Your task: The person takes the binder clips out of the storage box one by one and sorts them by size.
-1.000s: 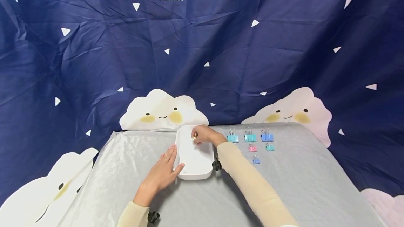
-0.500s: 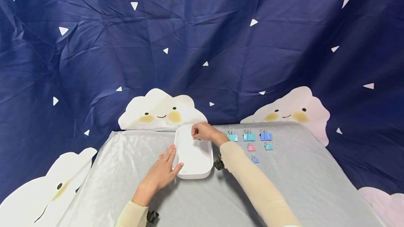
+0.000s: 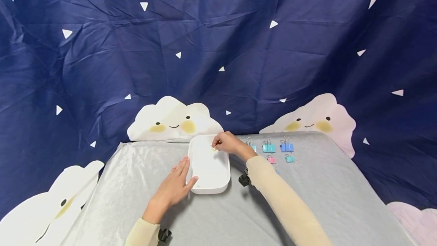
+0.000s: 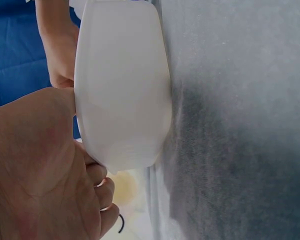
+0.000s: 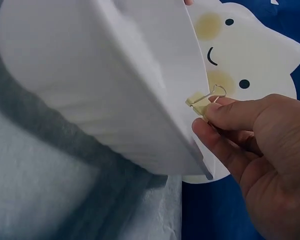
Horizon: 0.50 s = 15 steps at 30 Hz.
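A small yellow binder clip (image 5: 199, 104) with wire handles is pinched between thumb and index finger of my right hand (image 5: 270, 145). In the head view that right hand (image 3: 228, 142) is over the far right part of a white rectangular tray (image 3: 209, 177), and the yellow clip (image 3: 214, 148) shows just below the fingertips. My left hand (image 3: 174, 183) lies along the tray's left side, fingers extended and thumb at the near left rim. In the left wrist view its fingers and thumb touch the edge of the tray (image 4: 122, 85).
Right of the tray stand several binder clips: teal (image 3: 269, 148), blue (image 3: 287, 147), pink (image 3: 271, 159) and small green (image 3: 290, 158). The right forearm partly covers others. A grey cloth (image 3: 136, 170) covers the table, and a dark blue curtain (image 3: 218, 48) hangs behind it.
My right hand has shifted slightly right over the tray, still pinching the yellow binder clip. The left hand stays at the tray's side.
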Available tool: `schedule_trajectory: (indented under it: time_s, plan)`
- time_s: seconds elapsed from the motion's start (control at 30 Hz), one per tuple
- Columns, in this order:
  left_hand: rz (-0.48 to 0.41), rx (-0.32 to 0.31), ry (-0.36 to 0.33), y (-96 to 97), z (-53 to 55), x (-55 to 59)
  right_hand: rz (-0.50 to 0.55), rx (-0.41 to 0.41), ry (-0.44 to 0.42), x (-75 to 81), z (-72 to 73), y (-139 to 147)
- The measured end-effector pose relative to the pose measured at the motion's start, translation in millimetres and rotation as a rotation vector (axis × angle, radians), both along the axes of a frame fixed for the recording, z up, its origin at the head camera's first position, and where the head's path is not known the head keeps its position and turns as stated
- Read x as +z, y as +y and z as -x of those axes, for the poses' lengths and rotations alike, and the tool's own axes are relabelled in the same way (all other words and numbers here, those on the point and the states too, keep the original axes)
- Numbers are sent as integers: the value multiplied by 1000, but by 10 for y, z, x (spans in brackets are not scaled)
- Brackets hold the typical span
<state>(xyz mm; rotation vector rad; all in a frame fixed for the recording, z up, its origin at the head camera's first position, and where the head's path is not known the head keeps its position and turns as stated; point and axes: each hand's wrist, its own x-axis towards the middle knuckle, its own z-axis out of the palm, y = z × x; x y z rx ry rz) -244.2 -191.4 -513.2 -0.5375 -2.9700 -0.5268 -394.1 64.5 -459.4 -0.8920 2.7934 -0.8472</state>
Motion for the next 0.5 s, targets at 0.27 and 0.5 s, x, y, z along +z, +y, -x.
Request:
schedule_trajectory:
  time_s: [0.27,0.5]
  plan:
    - [-8,2,3,6,4,3,57,3,39,26,-72,202]
    - [-13,-4,8,15,3,-13,67,20,113,74,-164,401]
